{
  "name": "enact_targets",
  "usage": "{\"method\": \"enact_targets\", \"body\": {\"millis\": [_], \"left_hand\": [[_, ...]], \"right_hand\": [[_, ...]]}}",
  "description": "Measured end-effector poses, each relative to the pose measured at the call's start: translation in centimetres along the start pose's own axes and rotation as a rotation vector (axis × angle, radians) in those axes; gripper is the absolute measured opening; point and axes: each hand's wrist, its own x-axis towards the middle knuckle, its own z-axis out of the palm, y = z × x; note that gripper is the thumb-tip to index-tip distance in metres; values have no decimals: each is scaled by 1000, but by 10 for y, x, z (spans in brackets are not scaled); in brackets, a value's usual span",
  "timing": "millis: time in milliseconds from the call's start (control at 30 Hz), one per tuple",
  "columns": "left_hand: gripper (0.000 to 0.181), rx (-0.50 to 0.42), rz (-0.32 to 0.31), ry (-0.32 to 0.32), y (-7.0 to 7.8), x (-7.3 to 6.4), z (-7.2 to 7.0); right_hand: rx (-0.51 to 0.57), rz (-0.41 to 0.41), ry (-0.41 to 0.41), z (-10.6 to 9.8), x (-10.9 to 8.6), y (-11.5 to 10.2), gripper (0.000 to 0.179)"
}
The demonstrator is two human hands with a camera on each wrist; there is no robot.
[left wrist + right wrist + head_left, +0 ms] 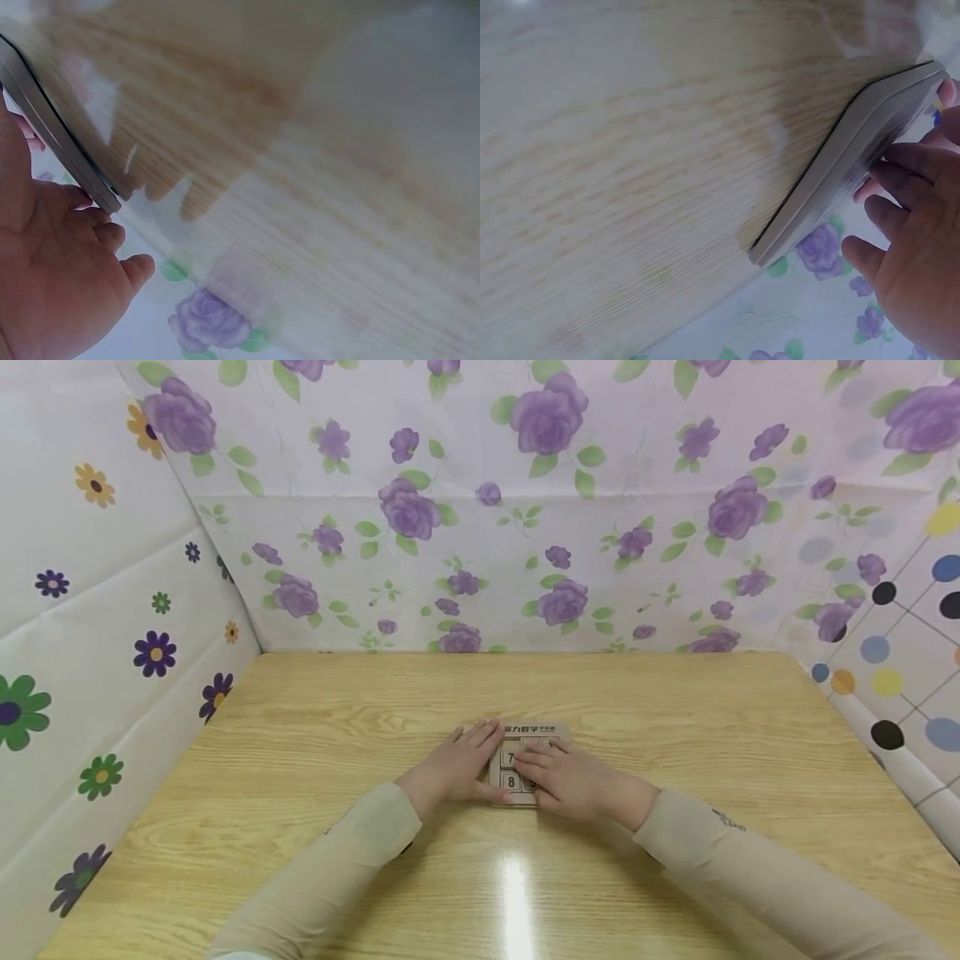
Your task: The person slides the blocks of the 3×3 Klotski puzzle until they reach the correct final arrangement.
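Note:
A number sliding puzzle [512, 783] in a pale frame lies flat on the table, with dark Chinese lettering along its top and square tiles such as 7 and 8 showing. My left hand [459, 766] holds the frame's left side, its fingers at the upper corner and its thumb at the lower edge. Over the right part of the puzzle lies my right hand [576, 782], with extended fingers touching the tiles and covering several of them. From the right wrist, the puzzle's side [832, 169] is visible beside the right fingers [889, 217].
The wood-grain table [360, 693] is glossy and reflects a light near its front. Behind it hangs a floral cloth [487, 568]. A flower-patterned sheet [120, 610] borders the left, a dotted one [907, 652] the right.

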Motion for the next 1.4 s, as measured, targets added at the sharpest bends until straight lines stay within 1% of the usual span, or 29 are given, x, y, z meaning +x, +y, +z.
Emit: {"method": "enact_targets", "body": {"millis": [267, 633, 833, 933, 1100, 1267, 1400], "left_hand": [[108, -5, 4, -3, 1, 0, 1], [108, -11, 8, -6, 3, 0, 1], [107, -4, 12, 2, 3, 1, 2], [107, -5, 13, -1, 4, 1, 1], [107, -10, 9, -7, 3, 0, 0], [107, -10, -7, -14, 1, 2, 0], [108, -19, -6, -14, 0, 2, 1]], "right_hand": [[-37, 25, -17, -1, 5, 5, 52], [4, 44, -20, 0, 6, 10, 54], [-48, 43, -15, 2, 5, 9, 56], [-80, 27, -26, 3, 3, 6, 56], [-82, -23, -48, 0, -4, -2, 56], [-115, -93, -39, -4, -11, -9, 56], [-133, -120, -34, -4, -15, -13, 56]]}}
